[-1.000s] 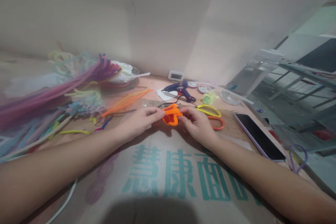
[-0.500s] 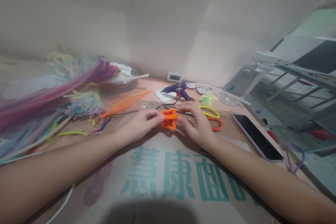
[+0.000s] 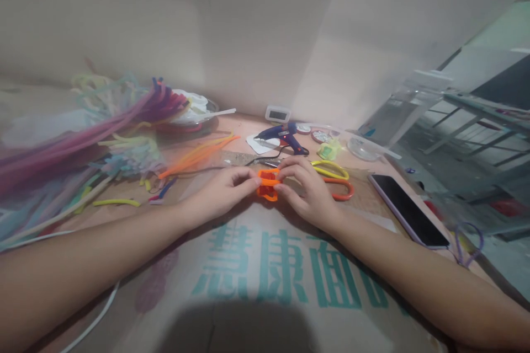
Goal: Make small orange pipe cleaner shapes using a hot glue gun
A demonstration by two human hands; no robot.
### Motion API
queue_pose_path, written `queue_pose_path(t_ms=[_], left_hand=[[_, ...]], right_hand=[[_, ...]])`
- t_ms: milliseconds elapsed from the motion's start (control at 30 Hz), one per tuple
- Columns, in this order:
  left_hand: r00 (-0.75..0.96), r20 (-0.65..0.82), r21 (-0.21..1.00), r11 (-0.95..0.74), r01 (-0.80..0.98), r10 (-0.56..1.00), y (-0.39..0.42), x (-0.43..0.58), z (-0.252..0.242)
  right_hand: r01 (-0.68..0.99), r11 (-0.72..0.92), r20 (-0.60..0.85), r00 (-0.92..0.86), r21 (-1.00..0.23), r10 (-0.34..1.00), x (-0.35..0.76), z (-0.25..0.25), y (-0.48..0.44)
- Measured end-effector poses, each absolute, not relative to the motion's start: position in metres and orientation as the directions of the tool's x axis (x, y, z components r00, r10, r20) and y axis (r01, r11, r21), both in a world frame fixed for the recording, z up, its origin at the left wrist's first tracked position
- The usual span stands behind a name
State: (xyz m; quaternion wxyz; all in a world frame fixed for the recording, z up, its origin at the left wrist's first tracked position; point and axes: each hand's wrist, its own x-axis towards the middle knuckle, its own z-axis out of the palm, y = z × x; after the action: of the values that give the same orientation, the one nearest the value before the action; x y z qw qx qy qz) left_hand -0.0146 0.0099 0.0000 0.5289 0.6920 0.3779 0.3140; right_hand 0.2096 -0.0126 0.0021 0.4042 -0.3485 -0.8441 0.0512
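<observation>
Fingers bent, the left hand [image 3: 226, 190] and right hand [image 3: 308, 190] meet left of the scissors' handles [image 3: 337, 178], the left pinching a small orange piece [image 3: 269, 182], the right at its edge, grip unclear. Shaping seems in hand; the next move calls for a steady left pinch.

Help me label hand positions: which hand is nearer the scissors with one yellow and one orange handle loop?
Right: the right hand is close beside the scissors; the left hand is farther off, across the small bright-orange openwork piece.
</observation>
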Motion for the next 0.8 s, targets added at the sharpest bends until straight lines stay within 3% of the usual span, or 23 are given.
queue_pose_path(t_ms=[400, 800], left_hand=[[0.501, 0.075, 0.865, -0.306, 0.397, 0.862, 0.0080, -0.0130, 0.0054], [0.543, 0.055, 0.929, -0.241, 0.279, 0.838, 0.0094, -0.0152, 0.0021]], right_hand=[[0.537, 0.763, 0.619, -0.473, -0.361, 0.626, 0.2062, 0.0019, -0.0172], [0.529, 0.786, 0.631, -0.499, -0.321, 0.594, 0.2057, 0.0016, -0.0177]])
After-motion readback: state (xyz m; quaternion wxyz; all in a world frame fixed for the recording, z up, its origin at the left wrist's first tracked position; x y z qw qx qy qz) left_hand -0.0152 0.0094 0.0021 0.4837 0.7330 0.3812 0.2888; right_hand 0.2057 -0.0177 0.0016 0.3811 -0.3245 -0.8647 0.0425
